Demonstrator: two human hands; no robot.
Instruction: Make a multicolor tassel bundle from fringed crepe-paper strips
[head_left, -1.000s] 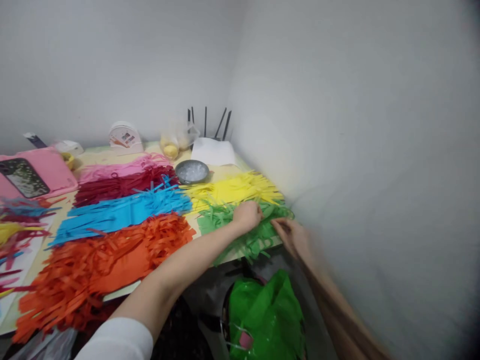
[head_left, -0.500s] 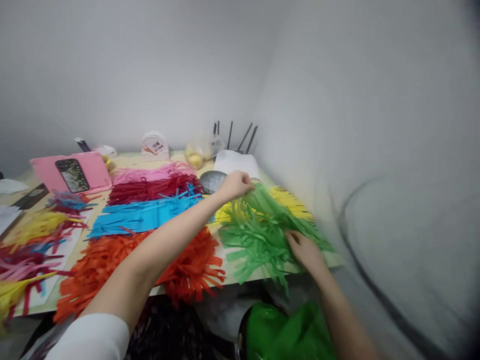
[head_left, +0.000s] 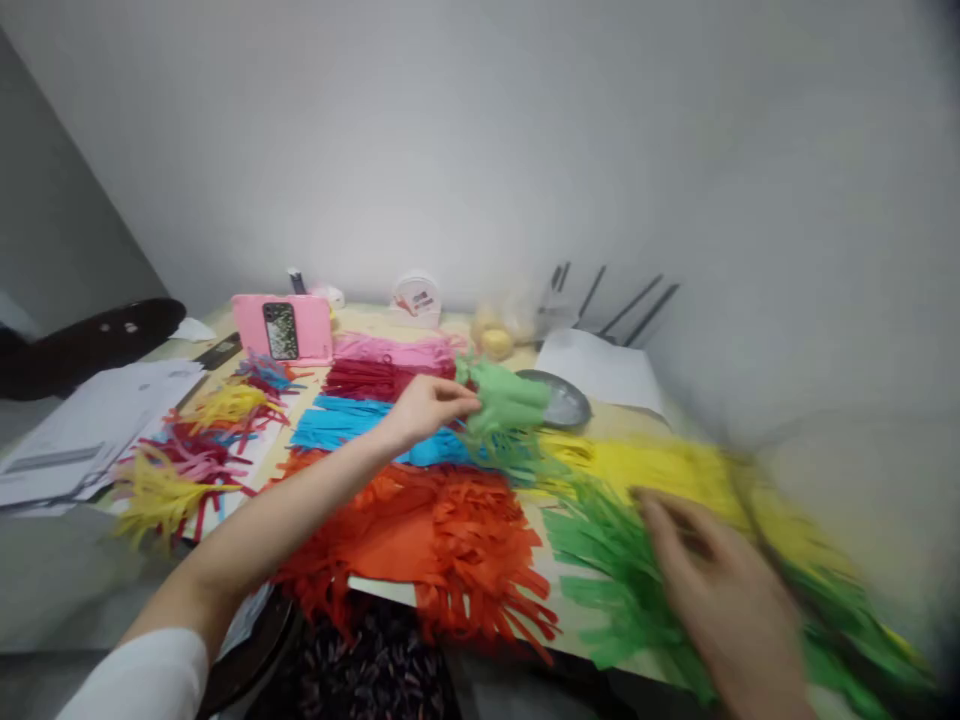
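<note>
My left hand [head_left: 435, 408] is closed on a light green fringed paper strip [head_left: 510, 400], pinched between thumb and fingers. It holds the strip up over the blue fringed paper [head_left: 330, 422] and beside a grey oval dish [head_left: 559, 398]. At the right, my right hand [head_left: 727, 580] hovers over or touches a pile of green fringed paper [head_left: 615, 570]. Motion smears its fingers, so I cannot tell whether they grip anything. Behind that pile lies yellow fringed paper [head_left: 660, 468]. Orange fringed paper [head_left: 397, 520] spreads along the table's front edge.
Dark red fringe [head_left: 360, 378] and pink fringe [head_left: 397, 348] lie behind the blue. A pink stand with a phone [head_left: 281, 332] is at the back left. Multicoloured tassels [head_left: 225, 405] and printed papers [head_left: 97, 425] lie left. A white device with black antennas [head_left: 600, 365] stands by the wall.
My left hand has lifted a green strip off the green pile and carried it left. My right hand stays by the pile. The camera view has turned left.
</note>
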